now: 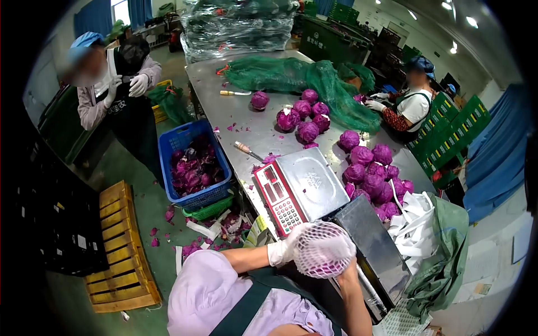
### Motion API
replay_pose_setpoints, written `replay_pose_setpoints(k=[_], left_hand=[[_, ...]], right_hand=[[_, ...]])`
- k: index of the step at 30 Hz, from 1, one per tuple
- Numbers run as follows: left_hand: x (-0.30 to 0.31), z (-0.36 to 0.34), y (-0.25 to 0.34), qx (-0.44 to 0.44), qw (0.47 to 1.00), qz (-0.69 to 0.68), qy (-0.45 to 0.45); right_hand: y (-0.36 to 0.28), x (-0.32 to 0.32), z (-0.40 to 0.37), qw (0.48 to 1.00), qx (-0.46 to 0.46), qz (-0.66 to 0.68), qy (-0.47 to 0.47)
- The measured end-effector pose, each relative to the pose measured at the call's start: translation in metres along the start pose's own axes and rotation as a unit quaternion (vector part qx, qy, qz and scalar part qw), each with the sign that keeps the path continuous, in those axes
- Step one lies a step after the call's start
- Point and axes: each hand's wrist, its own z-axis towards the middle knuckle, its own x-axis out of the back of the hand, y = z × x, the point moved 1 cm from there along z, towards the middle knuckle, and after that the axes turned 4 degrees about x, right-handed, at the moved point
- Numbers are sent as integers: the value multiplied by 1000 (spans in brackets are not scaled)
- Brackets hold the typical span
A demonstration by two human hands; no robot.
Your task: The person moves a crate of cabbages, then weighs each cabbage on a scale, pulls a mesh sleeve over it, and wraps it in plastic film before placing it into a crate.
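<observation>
Close to my body, a purple cabbage in a white foam net (324,259) is held up between both hands, in front of the scale. On its left side, my gloved left hand (282,250) grips it, its fingertips partly hidden by the net. My right hand (348,271) closes on the right side, with most fingers out of sight behind the cabbage. Just beyond them lies the digital scale (312,182) with its red keypad; its metal plate carries nothing. Bare purple cabbages (372,182) are piled to the right of the scale.
A metal table (216,70) bears more cabbages, a green mesh sack (280,73) and knives (246,150). A blue crate (168,147) of purple leaves stands left. A metal box (372,235) and white strips (417,218) are at right. Two co-workers stand across and left.
</observation>
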Motion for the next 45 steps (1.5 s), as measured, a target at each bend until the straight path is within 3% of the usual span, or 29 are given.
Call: replay_pose_setpoints(k=[1, 2, 4, 5, 6, 8, 10, 11, 12, 14, 16, 18, 19, 20, 21, 22, 23, 24, 25, 26, 28, 30, 34, 36, 38, 40, 42, 44, 45], left_hand=[[-5, 13, 1, -25, 995, 74, 57], [-8, 27, 1, -51, 981, 146, 115], [1, 54, -2, -5, 990, 117, 81], [-3, 68, -6, -1, 989, 117, 90], [-13, 81, -9, 4, 988, 117, 100], [-32, 112, -21, 9, 983, 100, 157], [-35, 152, -33, 31, 959, 130, 251], [-18, 180, -39, 31, 970, 119, 210], [-16, 199, -43, 49, 958, 105, 263], [19, 243, -60, 5, 958, 147, 245], [17, 261, -72, 19, 921, 183, 342], [15, 265, -84, -39, 916, 171, 361], [90, 305, -88, -38, 856, 415, 306], [75, 313, -90, -277, 752, 537, 263], [76, 310, -91, -252, 735, 583, 237], [31, 280, -82, -206, 724, 601, 270], [48, 289, -74, -218, 744, 581, 247], [35, 277, -65, -210, 678, 653, 265], [23, 268, -57, -145, 655, 706, 225], [11, 260, -53, -84, 628, 752, 182], [-18, 242, -54, -44, 582, 792, 182], [-18, 235, -56, -158, 524, 831, 100], [-7, 226, -52, -155, 435, 884, 69], [-28, 213, -44, -85, 449, 887, 61], [-26, 212, -40, -70, 460, 884, 43], [-45, 199, -39, -63, 456, 887, 9], [-49, 193, -39, -29, 403, 909, -103], [-47, 197, -39, -25, 373, 917, -138], [-48, 202, -39, -52, 328, 928, -168]], right_hand=[[4, 29, 12, 1000, 17, -16, 7], [12, 66, 25, 992, 105, -60, -38], [-18, 91, 27, 940, 228, -252, 23], [-33, 101, 28, 912, 308, -269, 23], [-48, 103, 24, 918, 321, -231, 34], [-64, 101, 12, 960, 268, 54, -58], [-63, 123, 26, 951, 300, 18, -80], [-66, 139, 36, 937, 334, -18, -102], [-71, 155, 45, 936, 335, -21, -104], [-73, 191, 62, 974, 201, 96, -38], [-72, 222, 82, 977, 202, 64, -25], [-63, 252, 99, 989, 141, 45, -20], [-55, 270, 109, 984, 157, 86, 18], [-63, 252, 94, 988, 121, 63, 73], [-70, 234, 80, 989, 121, 55, 70], [-66, 242, 85, 990, 110, 29, 80], [-68, 238, 73, 989, 110, 21, 101], [-78, 223, 66, 994, 47, 15, 93], [-73, 235, 66, 987, 44, -66, 138], [-73, 238, 66, 991, 37, -43, 120], [-64, 261, 70, 993, 63, -56, 87], [-63, 275, 67, 991, 67, -66, 99], [-77, 280, 36, 973, 87, -162, 143], [-85, 277, 15, 940, 100, -280, 166], [-84, 282, -2, 878, 155, -433, 132], [-84, 266, -20, 735, 284, -606, 106], [-89, 254, -28, 706, 263, -649, 110], [-97, 255, -22, 672, 242, -691, 114], [-109, 260, -13, 600, 355, -699, 157]])
